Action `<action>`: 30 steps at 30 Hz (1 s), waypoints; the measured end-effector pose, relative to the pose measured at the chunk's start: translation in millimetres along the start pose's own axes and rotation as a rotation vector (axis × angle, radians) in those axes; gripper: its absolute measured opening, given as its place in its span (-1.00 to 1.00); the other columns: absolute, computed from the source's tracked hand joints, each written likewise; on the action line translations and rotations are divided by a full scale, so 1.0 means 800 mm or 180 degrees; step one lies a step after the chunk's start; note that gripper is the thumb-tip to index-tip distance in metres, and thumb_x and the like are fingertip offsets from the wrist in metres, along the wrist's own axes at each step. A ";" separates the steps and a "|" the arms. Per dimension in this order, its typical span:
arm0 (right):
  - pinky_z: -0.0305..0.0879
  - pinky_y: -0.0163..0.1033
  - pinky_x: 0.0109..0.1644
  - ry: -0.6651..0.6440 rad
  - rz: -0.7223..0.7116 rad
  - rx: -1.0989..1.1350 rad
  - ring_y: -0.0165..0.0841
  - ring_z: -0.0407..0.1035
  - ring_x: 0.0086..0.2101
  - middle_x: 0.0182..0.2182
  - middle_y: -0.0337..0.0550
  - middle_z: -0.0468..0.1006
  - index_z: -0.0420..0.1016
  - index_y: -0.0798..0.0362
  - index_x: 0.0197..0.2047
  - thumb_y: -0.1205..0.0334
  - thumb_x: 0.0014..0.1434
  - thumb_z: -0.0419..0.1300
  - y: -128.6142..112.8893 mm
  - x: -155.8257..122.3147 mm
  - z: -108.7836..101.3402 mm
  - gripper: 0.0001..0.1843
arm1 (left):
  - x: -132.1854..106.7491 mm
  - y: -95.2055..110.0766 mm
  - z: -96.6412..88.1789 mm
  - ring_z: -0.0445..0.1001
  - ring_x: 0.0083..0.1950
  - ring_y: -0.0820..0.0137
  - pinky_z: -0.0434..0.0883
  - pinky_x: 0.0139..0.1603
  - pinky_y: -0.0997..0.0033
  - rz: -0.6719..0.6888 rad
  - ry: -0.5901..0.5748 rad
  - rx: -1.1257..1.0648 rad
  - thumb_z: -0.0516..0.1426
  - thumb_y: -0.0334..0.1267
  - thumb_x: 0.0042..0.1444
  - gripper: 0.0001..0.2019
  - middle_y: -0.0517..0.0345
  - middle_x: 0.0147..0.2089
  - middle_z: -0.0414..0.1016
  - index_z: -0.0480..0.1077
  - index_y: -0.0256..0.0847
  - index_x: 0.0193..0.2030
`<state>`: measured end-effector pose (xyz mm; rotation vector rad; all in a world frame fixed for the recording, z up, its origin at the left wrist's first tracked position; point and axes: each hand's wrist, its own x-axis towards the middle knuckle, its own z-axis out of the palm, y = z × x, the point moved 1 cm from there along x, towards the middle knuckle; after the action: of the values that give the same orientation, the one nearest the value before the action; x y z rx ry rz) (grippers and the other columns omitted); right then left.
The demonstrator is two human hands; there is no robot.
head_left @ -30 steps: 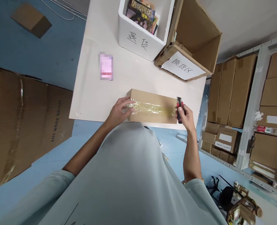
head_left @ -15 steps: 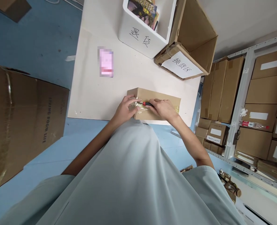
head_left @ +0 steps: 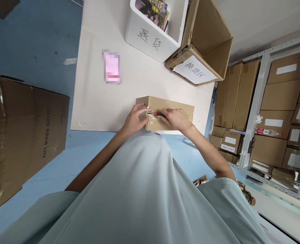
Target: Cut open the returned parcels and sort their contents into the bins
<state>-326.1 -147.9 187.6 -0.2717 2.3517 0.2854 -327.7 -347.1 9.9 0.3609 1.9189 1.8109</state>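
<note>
A narrow cardboard box [head_left: 168, 102] lies near the table's front edge, with clear tape [head_left: 153, 118] across its top and left end. My left hand [head_left: 136, 118] holds the box's left end, thumb and forefinger apart on either side of the taped edge. In my right hand [head_left: 177, 118] is a box cutter [head_left: 159, 114] with a red and black handle, pointing left. Its thin metal tip reaches the tape between my left thumb and forefinger. How deep the tip sits cannot be made out. The right palm hides the handle's rear.
On the white table [head_left: 94, 105] stand a white bin [head_left: 150, 42] with colourful booklets and an open carton [head_left: 197, 69] with a paper label. A blurred pink item [head_left: 112, 67] lies to the left. A large carton [head_left: 27, 122] stands left; shelves of boxes [head_left: 274, 122] stand right.
The view has shifted slightly, so the surroundings sit a little further left. Both hands, the box cutter and the box keep nearly the same places relative to each other.
</note>
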 end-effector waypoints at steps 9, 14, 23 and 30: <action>0.34 -0.12 -0.08 -0.0096 0.0074 -0.0198 0.01 0.73 -0.04 0.04 0.25 0.79 0.57 0.07 0.40 -0.10 0.77 -0.15 -0.018 -0.005 -0.015 -0.39 | -0.001 0.008 -0.003 0.38 0.65 -0.06 0.61 0.50 -0.08 -0.0121 -0.0041 -0.0011 0.36 0.02 0.34 -0.54 -0.07 0.56 0.36 0.68 0.05 0.33; 0.38 -0.10 -0.09 -0.0138 0.0037 -0.0289 0.04 0.74 -0.03 0.02 0.30 0.79 0.57 0.12 0.38 0.03 0.77 -0.11 -0.020 -0.007 -0.021 -0.47 | -0.004 0.011 -0.003 0.39 0.64 -0.03 0.61 0.51 -0.07 -0.0147 -0.0019 -0.0002 0.35 0.00 0.33 -0.54 -0.07 0.57 0.36 0.68 0.04 0.33; 0.42 -0.12 -0.11 -0.0208 0.0105 -0.0342 0.02 0.75 -0.03 0.01 0.30 0.79 0.53 0.14 0.38 0.07 0.76 -0.15 -0.012 -0.013 -0.013 -0.47 | -0.002 0.013 -0.004 0.41 0.63 -0.04 0.59 0.53 -0.14 -0.0188 -0.0036 0.0129 0.33 0.05 0.35 -0.55 -0.04 0.59 0.35 0.67 0.06 0.32; 0.44 -0.10 -0.05 -0.0230 0.0098 -0.0366 0.01 0.73 0.02 0.09 0.35 0.77 0.50 0.16 0.42 0.09 0.75 -0.22 0.007 -0.021 -0.002 -0.42 | -0.007 0.022 -0.006 0.42 0.62 -0.06 0.57 0.56 -0.21 -0.0221 -0.0039 0.0092 0.33 0.13 0.37 -0.54 -0.02 0.60 0.34 0.66 0.10 0.32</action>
<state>-316.7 -141.4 200.8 -0.2760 2.2733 0.4391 -327.8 -352.1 28.1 0.3102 1.9269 1.7345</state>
